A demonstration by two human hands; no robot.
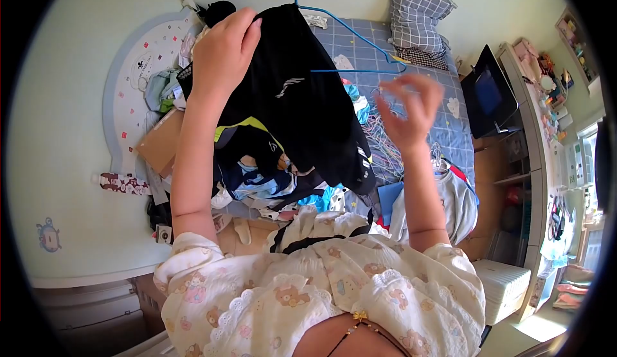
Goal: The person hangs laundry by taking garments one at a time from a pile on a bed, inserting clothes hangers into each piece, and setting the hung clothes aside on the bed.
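Observation:
My left hand (pixel 225 48) is raised at upper left, its fingers closed on the top of a black garment (pixel 302 100) with small white marks. The garment hangs down in front of the bed. A blue wire hanger (pixel 357 71) has one side within the garment's top, while its other side sticks out bare to the right. Just below that bare end is my right hand (pixel 411 106), slightly blurred, with fingers spread and curved and nothing between them.
Piled clothes (pixel 257 177) and a tangle of hangers (pixel 385 142) lie on the blue checked bed (pixel 360 35). A grey shirt (pixel 450 196) is at its right edge. A pillow (pixel 418 13) stands behind; a monitor (pixel 490 93) is on the right, a cardboard box (pixel 162 142) on the left.

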